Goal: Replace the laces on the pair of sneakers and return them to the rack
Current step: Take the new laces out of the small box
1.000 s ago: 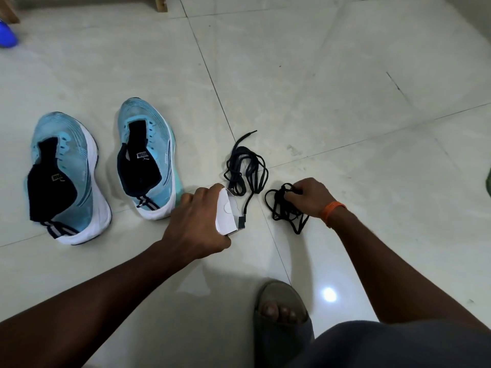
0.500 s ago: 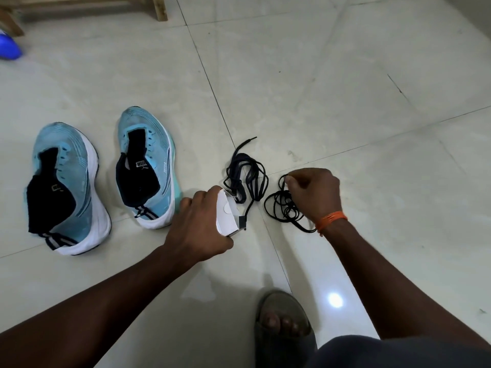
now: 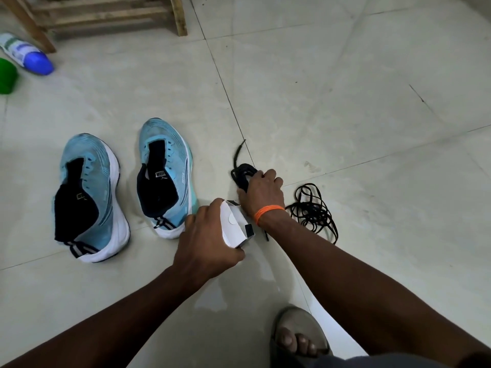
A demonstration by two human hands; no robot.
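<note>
Cardboard box (image 3: 235,225) gripped in left hand (image 3: 207,243) | right hand (image 3: 263,193) curled, seemingly pinching dark lace bundle (image 3: 240,172)

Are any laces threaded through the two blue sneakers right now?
No, both blue sneakers show bare eyelets, and the loose black laces lie on the floor.

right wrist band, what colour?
Orange. The wristband shows best in the head view, just behind the right hand gripping the dark lace bundle.

Pale tiled floor (image 3: 345,88), two blue sneakers (image 3: 91,197), black laces (image 3: 313,211), rack (image 3: 106,14)
</note>
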